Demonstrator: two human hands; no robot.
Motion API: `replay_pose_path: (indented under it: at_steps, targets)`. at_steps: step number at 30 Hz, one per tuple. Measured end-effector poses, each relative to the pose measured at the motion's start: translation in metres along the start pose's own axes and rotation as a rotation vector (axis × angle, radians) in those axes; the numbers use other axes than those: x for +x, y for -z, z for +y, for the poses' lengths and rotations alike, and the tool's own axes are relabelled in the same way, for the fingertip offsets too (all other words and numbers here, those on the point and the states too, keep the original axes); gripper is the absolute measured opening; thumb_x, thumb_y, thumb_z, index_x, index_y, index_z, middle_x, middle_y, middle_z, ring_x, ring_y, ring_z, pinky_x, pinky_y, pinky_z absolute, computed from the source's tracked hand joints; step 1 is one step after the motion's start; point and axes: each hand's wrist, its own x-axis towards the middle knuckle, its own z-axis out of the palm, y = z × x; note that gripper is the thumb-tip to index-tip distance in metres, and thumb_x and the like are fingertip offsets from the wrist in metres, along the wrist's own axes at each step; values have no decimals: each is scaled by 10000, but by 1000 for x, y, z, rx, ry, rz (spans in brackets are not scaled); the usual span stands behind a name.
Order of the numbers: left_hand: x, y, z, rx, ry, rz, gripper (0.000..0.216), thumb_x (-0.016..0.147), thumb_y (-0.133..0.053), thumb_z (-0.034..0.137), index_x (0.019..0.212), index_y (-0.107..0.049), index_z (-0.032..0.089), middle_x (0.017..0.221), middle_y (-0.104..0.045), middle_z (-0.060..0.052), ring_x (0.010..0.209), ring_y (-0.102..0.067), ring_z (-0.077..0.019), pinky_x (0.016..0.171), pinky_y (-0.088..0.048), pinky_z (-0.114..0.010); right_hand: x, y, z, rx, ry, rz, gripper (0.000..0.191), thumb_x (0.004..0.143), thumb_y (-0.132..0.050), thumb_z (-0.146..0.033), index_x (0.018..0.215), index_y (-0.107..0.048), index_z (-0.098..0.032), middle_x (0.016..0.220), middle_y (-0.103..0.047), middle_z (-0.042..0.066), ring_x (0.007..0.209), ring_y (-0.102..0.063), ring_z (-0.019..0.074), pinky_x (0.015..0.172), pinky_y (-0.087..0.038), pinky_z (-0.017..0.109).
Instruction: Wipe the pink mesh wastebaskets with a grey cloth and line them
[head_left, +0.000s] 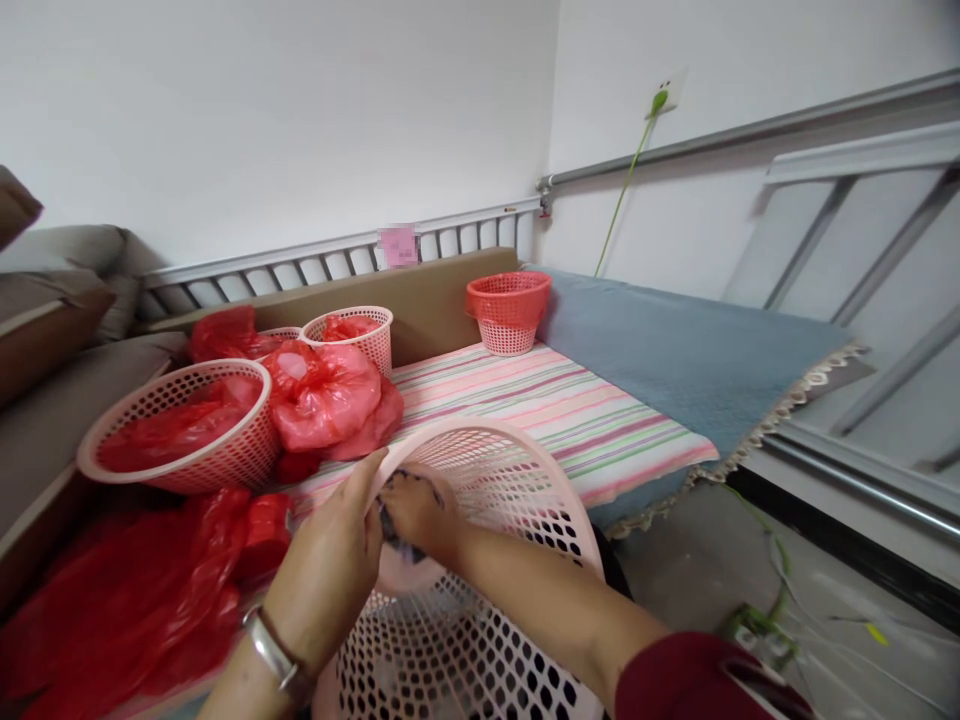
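- Nearest, we see the left hand [341, 540], a silver metal bangle [271, 655] at its wrist, closed on the rim of a round, pale pink perforated plastic basket [420, 640], which tilts with its mouth toward us. We judge that a firm hold here keeps the wall from flexing.
- Inside that basket, against the wall near the left hand, the right hand [420, 510] is closed over a dark, crumpled cloth [405, 552], mostly hidden by the fingers. We would press with even force, back the wall with the left hand, and turn the rim in small steps rather than twist the right wrist.
- To our left lie loose, thin red plastic bags [142, 600]; we would keep the basket's rim off them, lest it snag.
- Beyond, we find a wide pink perforated basket [259, 445] holding red plastic, beside a puffed red plastic bundle [330, 395]. Both leave us little elbow room on the left.
- Farther off, on a pink-and-green striped cloth [517, 385], stands a small pink latticed basket [508, 338], red around its upper part, well apart from our hands.
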Motion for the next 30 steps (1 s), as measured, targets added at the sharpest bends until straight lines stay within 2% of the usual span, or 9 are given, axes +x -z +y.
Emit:
replay_pose_path:
  at_steps: [5, 10, 12, 16, 20, 23, 26, 28, 30]
  targets:
    - [4, 3, -9, -27, 7, 18, 444, 833, -327, 178, 1274, -371, 169, 994, -684, -108, 910, -658, -215, 836, -478, -337, 7, 14, 11, -78, -129, -114, 367, 686, -609, -257, 1002, -583, -72, 980, -618, 217, 878, -594, 338, 693, -480, 437]
    - [7, 5, -8, -44, 25, -5, 460, 826, -325, 161, 1284, -361, 140, 1040, -664, -144, 945, -645, -229, 855, -460, -353, -16, 49, 0, -81, -84, -193, 291, 673, -563, -173, 957, -607, -133, 900, -658, 133, 825, -624, 272, 677, -489, 348]
    - [9, 6, -10, -66, 27, -2, 456, 831, -323, 161, 1284, -359, 142, 1075, -648, -149, 984, -628, -233, 877, -444, -361, -32, 74, -2, -35, -63, -134, 335, 671, -546, -186, 1003, -586, -174, 925, -647, 101, 828, -618, 251, 682, -482, 327]
    - [18, 11, -19, -139, 15, 11, 399, 852, -304, 180, 1240, -391, 145, 1068, -646, -145, 1010, -610, -238, 880, -435, -370, -77, 131, 4, 182, -32, 84, 426, 677, -512, -169, 1092, -528, -261, 991, -596, 35, 885, -580, 198, 761, -456, 295]
    - [28, 20, -19, -196, 2, 8, 340, 862, -313, 212, 1170, -450, 163, 1014, -666, -126, 981, -621, -232, 859, -443, -361, -102, 178, 15, 216, -111, 381, 520, 667, -515, -131, 1169, -481, -263, 1093, -531, 51, 1012, -506, 209, 886, -408, 332]
    - [32, 22, -7, -171, -22, 17, 325, 848, -332, 179, 1135, -481, 147, 986, -673, -130, 968, -623, -217, 840, -449, -332, -89, 202, 13, 116, -85, 487, 578, 683, -525, -138, 1238, -425, -263, 1263, -404, 74, 1119, -435, 234, 939, -373, 362]
    - [32, 17, 5, -59, -20, -24, 259, 821, -344, 132, 951, -568, 135, 929, -682, -142, 881, -647, -221, 785, -459, -316, -61, 216, 2, 13, 5, 400, 565, 698, -546, -170, 1242, -411, -238, 1330, -309, 100, 1092, -450, 238, 897, -393, 364]
    - [28, 13, 9, 15, 2, -41, 242, 817, -336, 121, 865, -572, 138, 903, -682, -147, 853, -654, -233, 739, -464, -313, -46, 221, -6, -44, 37, 330, 466, 700, -559, -200, 1158, -472, -212, 1255, -374, 112, 995, -494, 227, 829, -418, 366]
    - [23, 9, 11, 78, 27, -32, 248, 828, -308, 119, 876, -550, 138, 881, -679, -151, 833, -659, -248, 703, -467, -323, -39, 224, -11, -95, 34, 287, 331, 701, -562, -230, 1029, -526, -202, 1119, -457, 93, 908, -515, 217, 761, -429, 358]
